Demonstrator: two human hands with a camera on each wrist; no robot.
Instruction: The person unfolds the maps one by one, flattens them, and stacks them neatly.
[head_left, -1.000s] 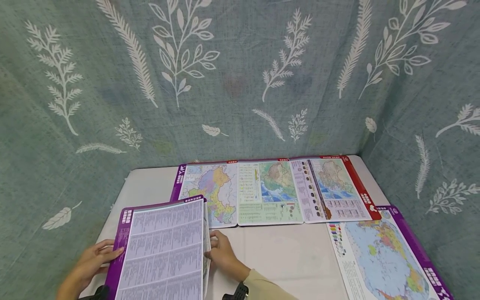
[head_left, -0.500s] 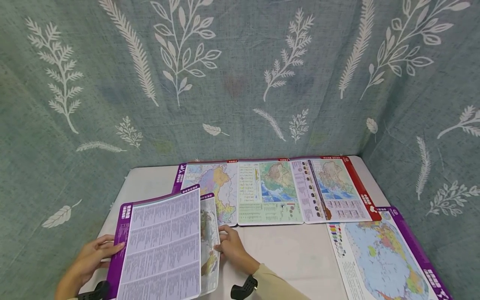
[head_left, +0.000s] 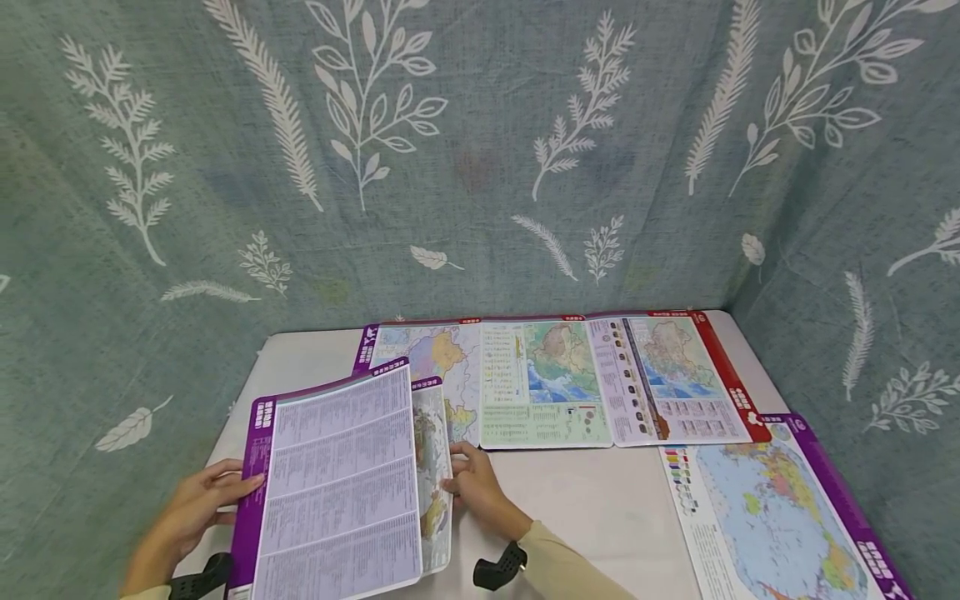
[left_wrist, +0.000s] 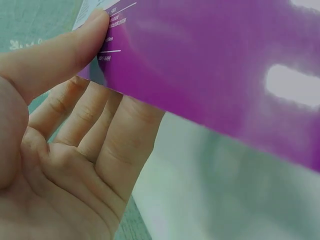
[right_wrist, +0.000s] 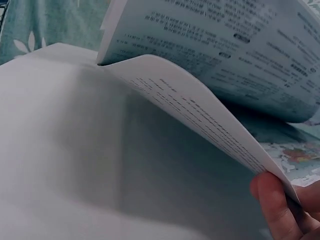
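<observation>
A folded map sheet [head_left: 341, 487] with a purple margin and columns of small text is held up over the near left of the table. My left hand [head_left: 197, 507] grips its purple edge [left_wrist: 200, 65], thumb on top and fingers underneath. At the other side my right hand [head_left: 480, 487] pinches the outer edge of a lower panel [head_left: 433, 475], which shows a relief map and stands out beyond the text panel. In the right wrist view, this panel [right_wrist: 200, 110] slants away from the text panel above it, meeting it at a fold.
An unfolded map [head_left: 546, 383] with red and purple ends lies along the table's back. At the right, a world map [head_left: 780, 508] with a purple margin lies partly under its red end. A green leaf-patterned cloth [head_left: 480, 167] hangs behind the white table [head_left: 585, 508].
My right hand has moved right, drawing the lower panel out from behind the text panel, so its relief map shows. My left hand keeps its grip on the purple edge.
</observation>
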